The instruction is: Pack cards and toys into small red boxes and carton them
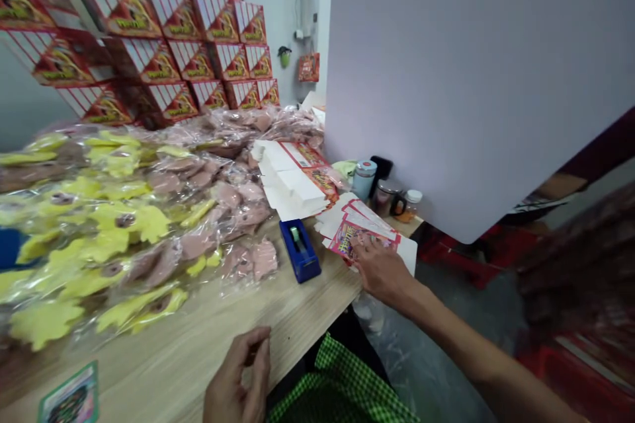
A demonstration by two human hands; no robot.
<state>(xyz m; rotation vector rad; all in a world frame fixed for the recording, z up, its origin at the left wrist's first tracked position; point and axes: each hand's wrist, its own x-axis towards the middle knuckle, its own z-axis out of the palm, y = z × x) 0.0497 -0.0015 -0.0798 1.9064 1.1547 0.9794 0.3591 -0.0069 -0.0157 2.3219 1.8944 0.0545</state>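
Observation:
My right hand [384,269] reaches out to the right side of the table, its fingers stretched over the top of a pile of flat printed cartons [342,238] in pink, red and white. My left hand [238,377] is by the near table edge, loosely curled, a gap showing between thumb and index finger and nothing visible in it. A blue tape dispenser [303,258] stands between the hands, left of the carton pile. Behind it lies a stack of white and red folded cartons [292,178].
Bagged yellow flower-shaped pieces [119,218] and bagged pink pieces [198,175] cover the table's left and back. Red display boxes [183,59] are stacked behind. A light blue cup [364,178] and a lidded mug [387,197] stand beside a large pale panel [446,79]. A green-edged card [72,396] lies front left.

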